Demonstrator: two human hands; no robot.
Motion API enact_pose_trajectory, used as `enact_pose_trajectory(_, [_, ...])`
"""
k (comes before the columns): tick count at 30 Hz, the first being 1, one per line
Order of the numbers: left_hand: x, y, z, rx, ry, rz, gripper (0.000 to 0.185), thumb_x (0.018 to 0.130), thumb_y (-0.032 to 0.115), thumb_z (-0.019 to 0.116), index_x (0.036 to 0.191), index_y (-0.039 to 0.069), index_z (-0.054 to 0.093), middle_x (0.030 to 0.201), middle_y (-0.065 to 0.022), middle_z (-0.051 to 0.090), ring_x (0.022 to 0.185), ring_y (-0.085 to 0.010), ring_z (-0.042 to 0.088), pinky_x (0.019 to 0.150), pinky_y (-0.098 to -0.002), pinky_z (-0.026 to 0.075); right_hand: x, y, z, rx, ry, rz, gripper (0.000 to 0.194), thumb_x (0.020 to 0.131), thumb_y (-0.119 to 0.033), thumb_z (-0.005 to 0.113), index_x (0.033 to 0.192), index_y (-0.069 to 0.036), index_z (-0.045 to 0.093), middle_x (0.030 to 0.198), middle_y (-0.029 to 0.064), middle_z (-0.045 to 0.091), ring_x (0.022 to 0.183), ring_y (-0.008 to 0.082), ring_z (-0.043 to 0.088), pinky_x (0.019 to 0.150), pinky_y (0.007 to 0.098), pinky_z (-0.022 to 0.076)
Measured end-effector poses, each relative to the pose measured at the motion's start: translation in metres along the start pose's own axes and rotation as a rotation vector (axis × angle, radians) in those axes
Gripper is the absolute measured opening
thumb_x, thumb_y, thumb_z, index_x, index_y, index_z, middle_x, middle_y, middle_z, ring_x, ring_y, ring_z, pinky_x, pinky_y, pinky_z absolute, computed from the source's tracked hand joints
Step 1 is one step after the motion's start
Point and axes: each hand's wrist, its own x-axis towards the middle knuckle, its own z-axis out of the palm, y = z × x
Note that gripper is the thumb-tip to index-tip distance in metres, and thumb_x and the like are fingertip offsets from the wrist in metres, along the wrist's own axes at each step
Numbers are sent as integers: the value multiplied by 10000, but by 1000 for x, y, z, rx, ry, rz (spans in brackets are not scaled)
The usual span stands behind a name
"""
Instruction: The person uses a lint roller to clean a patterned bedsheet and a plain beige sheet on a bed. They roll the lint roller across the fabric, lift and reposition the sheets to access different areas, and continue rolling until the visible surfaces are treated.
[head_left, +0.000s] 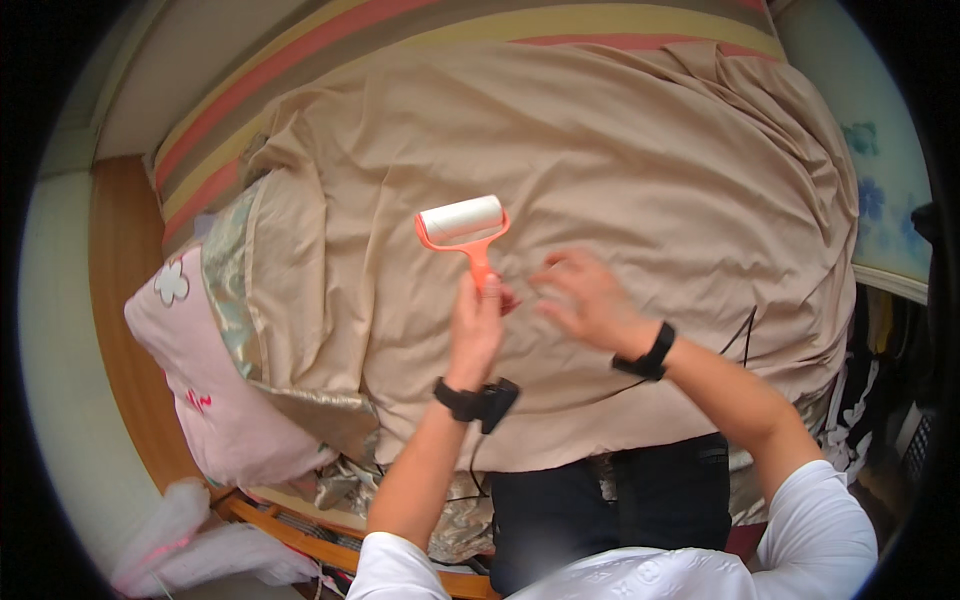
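Note:
My left hand (480, 322) grips the orange handle of a lint roller (461, 217), holding it up over the bed. The roller's white sheet faces up, and its orange frame curves around both ends of the cylinder. To the right, my right hand (585, 300) hovers with its fingers apart and holds nothing; motion blurs it. Below both hands spreads a wrinkled beige sheet (615, 165). Its left end is folded over, and a shiny patterned fabric (232, 277) shows there.
A pink pillow (255, 420) lies at the left end of the bed. Striped fabric (465, 22) runs along the far side. Thin black cables (739, 337) trail near my wrists. White netting (202, 547) hangs at lower left; a flowered panel (885, 202) stands at right.

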Motion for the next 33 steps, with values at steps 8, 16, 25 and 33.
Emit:
enact_pose_trajectory(8, [123, 137, -120, 108, 192, 101, 334, 1051, 399, 480, 937, 104, 587, 660, 85, 444, 498, -8, 345, 428, -193, 264, 20, 232, -158, -369, 55, 941, 596, 768, -466, 773, 1085, 14, 616, 1090, 216, 640, 1070, 354, 599, 930, 420, 477])
enact_pose_trajectory(16, [219, 108, 66, 800, -495, 278, 548, 972, 493, 590, 733, 2, 542, 609, -30, 480, 604, -131, 425, 565, -344, 388, 32, 254, -172, -202, -147, 1070, 781, 708, -468, 828, 1183, 89, 553, 1152, 236, 633, 1081, 346, 617, 929, 390, 490])
enact_pose_trajectory(25, [256, 138, -194, 1456, -314, -197, 668, 910, 622, 567, 801, -21, 711, 688, -193, 655, 637, -304, 612, 668, -414, 488, 29, 249, -170, -269, -123, 1101, 674, 709, -476, 826, 1041, 62, 590, 1055, 216, 629, 1016, 354, 600, 892, 416, 486])
enact_pose_trajectory(33, [232, 200, -180, 1074, -251, 47, 500, 995, 371, 566, 655, 9, 508, 595, 37, 439, 595, -63, 397, 529, -273, 325, 28, 255, -171, -242, -142, 1113, 762, 702, -452, 828, 1159, 99, 568, 1145, 253, 631, 1107, 380, 598, 960, 428, 478])
